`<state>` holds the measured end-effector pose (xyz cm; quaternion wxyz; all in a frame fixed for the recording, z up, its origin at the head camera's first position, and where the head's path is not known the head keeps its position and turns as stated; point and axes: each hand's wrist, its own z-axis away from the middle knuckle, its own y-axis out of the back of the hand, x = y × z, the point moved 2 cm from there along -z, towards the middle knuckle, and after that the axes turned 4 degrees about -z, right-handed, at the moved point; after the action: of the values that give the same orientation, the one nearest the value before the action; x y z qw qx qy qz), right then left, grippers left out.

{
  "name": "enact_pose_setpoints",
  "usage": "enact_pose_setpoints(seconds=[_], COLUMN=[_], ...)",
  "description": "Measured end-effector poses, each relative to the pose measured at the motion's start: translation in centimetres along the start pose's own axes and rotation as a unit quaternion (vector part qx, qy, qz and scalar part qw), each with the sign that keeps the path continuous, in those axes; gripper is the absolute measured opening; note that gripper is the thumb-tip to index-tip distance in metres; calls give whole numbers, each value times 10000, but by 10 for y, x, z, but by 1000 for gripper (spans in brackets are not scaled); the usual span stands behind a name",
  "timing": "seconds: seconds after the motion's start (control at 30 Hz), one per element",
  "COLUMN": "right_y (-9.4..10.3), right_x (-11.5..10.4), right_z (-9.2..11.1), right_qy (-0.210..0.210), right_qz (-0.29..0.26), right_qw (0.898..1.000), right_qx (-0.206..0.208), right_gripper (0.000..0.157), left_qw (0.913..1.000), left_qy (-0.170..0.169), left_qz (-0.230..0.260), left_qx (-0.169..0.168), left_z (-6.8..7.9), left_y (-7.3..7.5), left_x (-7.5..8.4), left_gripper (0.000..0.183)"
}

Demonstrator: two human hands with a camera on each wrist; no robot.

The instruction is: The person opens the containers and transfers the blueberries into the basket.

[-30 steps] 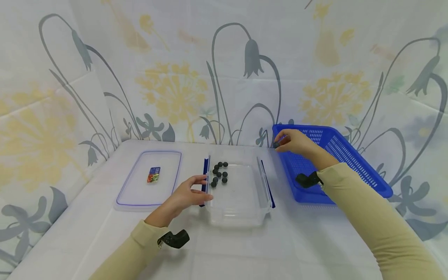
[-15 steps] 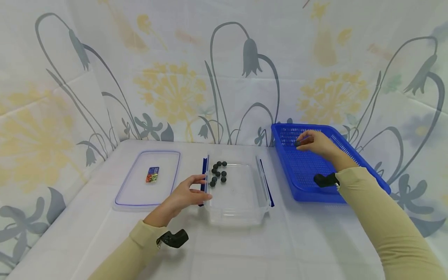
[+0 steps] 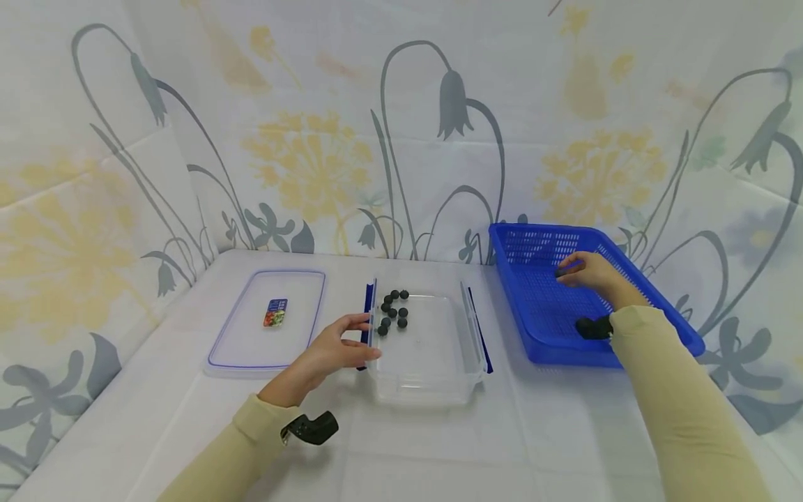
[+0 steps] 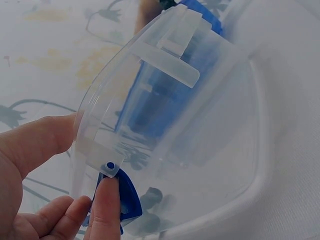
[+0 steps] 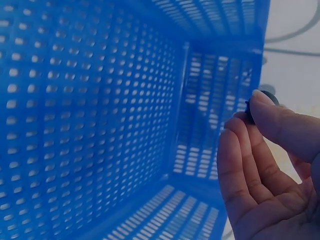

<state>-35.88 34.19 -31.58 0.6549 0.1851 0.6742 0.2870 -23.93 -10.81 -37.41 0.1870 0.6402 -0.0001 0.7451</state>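
Observation:
My right hand (image 3: 592, 273) pinches a dark blueberry (image 3: 560, 272) between thumb and fingertips, over the blue plastic basket (image 3: 546, 348). Up close in the right wrist view, the blueberry (image 5: 269, 96) is partly hidden by the thumb. My left hand (image 3: 335, 350) holds the left side of a clear plastic container (image 3: 433, 348). In the left wrist view, the fingers of the left hand (image 4: 30, 175) lie about the container's rim (image 4: 82, 125) and its blue clasp (image 4: 127, 197). Several blueberries (image 3: 392, 313) sit inside the container, along its left side.
A clear lid (image 3: 241, 352) with a blue seal and a small coloured label (image 3: 275, 313) lies left of the container. Another blue clasp (image 3: 480, 331) hangs open on the container's right side. Behind the white table hangs a flower-printed cloth (image 3: 282, 84).
My right hand has moved right and slightly down, from the basket's left rim to over its inside, still pinching the blueberry. The left hand stays on the container.

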Motion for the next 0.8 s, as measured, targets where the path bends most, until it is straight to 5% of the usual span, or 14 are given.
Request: enact_pose_setpoints(seconds=[0.37,0.8], right_y=[5,0], right_x=[14,-30], right_z=[5,2], right_qy=[-141,170], right_qz=[44,10], right_qw=[9998,9998], right_qx=[-126,-48], right_gripper=[30,37], left_qw=[10000,10000], left_qy=[-13,3], left_qz=[-20,-29], left_qx=[19,45], left_z=[-1,1], left_y=[-1,-1], left_x=[0,0], left_gripper=[72,74])
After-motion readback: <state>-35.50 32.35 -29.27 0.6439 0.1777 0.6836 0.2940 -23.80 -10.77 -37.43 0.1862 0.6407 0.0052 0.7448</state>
